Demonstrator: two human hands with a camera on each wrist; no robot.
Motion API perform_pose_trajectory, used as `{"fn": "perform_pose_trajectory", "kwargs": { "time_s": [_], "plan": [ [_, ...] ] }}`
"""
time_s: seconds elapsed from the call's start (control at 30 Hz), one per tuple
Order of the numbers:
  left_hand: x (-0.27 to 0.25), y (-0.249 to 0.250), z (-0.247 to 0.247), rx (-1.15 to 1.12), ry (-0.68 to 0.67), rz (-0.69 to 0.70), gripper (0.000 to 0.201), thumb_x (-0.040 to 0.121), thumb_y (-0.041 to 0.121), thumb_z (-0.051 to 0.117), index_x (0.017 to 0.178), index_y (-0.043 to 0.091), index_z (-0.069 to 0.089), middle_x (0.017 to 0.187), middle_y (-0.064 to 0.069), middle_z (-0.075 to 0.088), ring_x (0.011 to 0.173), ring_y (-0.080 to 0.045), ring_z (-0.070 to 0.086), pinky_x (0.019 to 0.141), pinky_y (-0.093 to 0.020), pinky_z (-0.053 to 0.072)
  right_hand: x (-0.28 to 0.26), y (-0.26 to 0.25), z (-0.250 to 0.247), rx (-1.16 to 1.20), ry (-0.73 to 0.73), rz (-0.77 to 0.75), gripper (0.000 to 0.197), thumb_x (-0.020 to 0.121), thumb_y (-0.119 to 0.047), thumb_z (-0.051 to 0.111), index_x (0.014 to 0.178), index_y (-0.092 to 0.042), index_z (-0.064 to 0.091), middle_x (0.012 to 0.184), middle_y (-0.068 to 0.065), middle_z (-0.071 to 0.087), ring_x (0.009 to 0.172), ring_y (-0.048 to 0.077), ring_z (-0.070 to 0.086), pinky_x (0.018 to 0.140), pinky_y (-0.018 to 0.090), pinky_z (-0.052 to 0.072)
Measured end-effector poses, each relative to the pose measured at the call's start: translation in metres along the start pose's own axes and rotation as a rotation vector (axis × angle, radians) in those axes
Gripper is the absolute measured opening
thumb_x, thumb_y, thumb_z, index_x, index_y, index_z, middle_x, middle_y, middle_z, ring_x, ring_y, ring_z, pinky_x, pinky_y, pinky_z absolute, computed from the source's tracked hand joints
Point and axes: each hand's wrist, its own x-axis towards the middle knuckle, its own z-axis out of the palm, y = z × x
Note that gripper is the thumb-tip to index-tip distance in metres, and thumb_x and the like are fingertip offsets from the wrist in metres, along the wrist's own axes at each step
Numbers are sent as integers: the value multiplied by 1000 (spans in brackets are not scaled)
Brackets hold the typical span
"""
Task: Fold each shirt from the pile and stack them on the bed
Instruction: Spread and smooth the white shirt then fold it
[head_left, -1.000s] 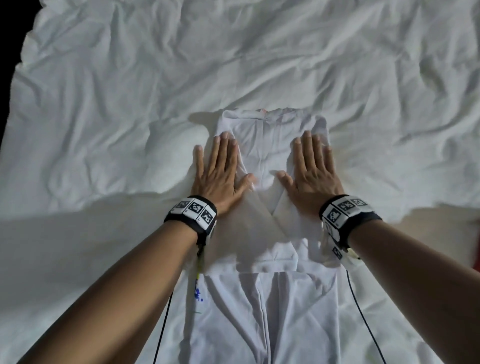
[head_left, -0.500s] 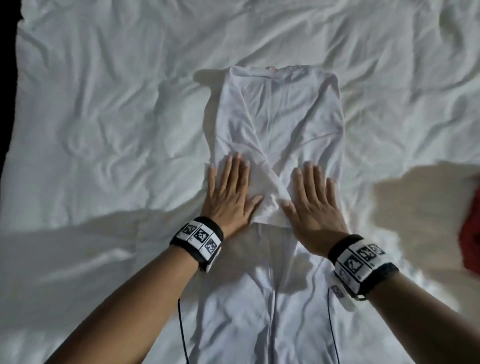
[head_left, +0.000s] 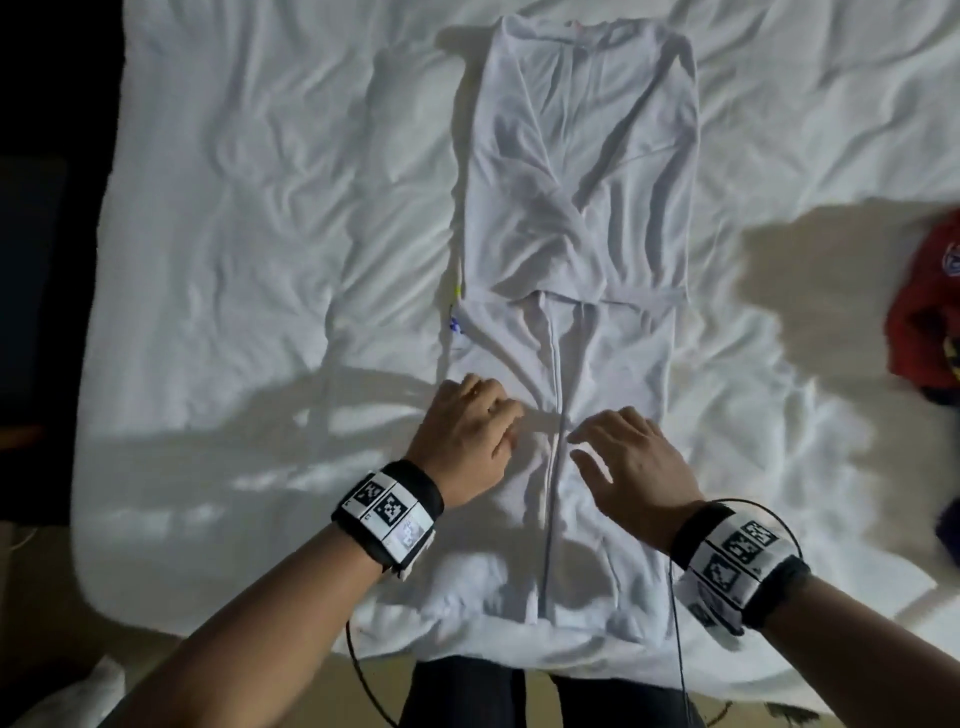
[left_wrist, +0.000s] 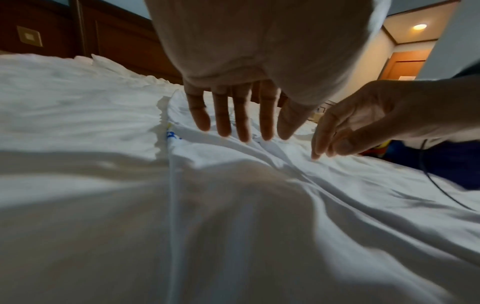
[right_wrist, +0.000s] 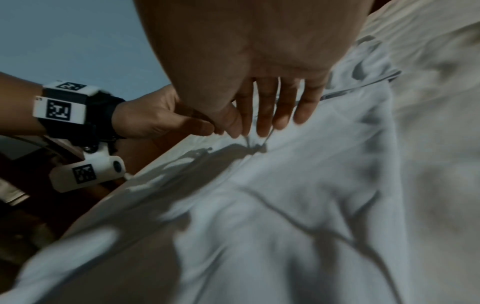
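Across rumpled white bed (head_left: 234, 218), left hand (head_left: 462, 441) and right hand (head_left: 631, 467) palm-down, fingers relaxed, grasping nothing, fingertips touching white shirt (head_left: 582, 208) lying lengthwise mid-bed, its near hem at the bed's edge; red clothes (head_left: 924, 312) cut off right.

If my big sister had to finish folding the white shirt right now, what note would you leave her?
Left hand: open, fingertips resting on the white shirt, no grip.
Right hand: open, fingers straight, just touching the shirt near its middle seam.
The shirt lies flat and long on the bed, sleeves already folded in.
Left to do: fold it across into a small packet and start the stack.
The red garment waits unfolded at the right edge of the bed.
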Motion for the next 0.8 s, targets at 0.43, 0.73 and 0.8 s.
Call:
{"fn": "perform_pose_trajectory", "kwargs": {
  "time_s": [0.43, 0.73, 0.8],
  "plan": [
    [-125, 76, 30, 244, -559, 179, 40, 80, 39, 70, 107, 12, 61, 114, -11, 53, 103, -30, 49, 85, -46, 43, -130, -50, 37, -261, -428, -145, 69, 72, -64, 70, 118, -13, 69, 121, 7, 62, 104, 28, 60, 83, 44, 57],
    [-129, 79, 51, 314, -408, 79, 7, 78, 10, 58, 77, 13, 64, 86, -6, 58, 81, -30, 57, 68, -39, 47, -126, -54, 55, -296, -297, -115, 18, 71, -8, 72, 89, -8, 73, 93, 7, 68, 80, 28, 60, 63, 42, 56],
    [-119, 82, 44, 257, -408, 26, 7, 77, 7, 66, 72, 12, 64, 81, -6, 60, 78, -31, 59, 67, -40, 45, -118, -59, 47, -263, -303, -45, 18, 70, -5, 72, 87, -10, 72, 79, 3, 65, 71, 26, 60, 55, 39, 55]
  ]
}}
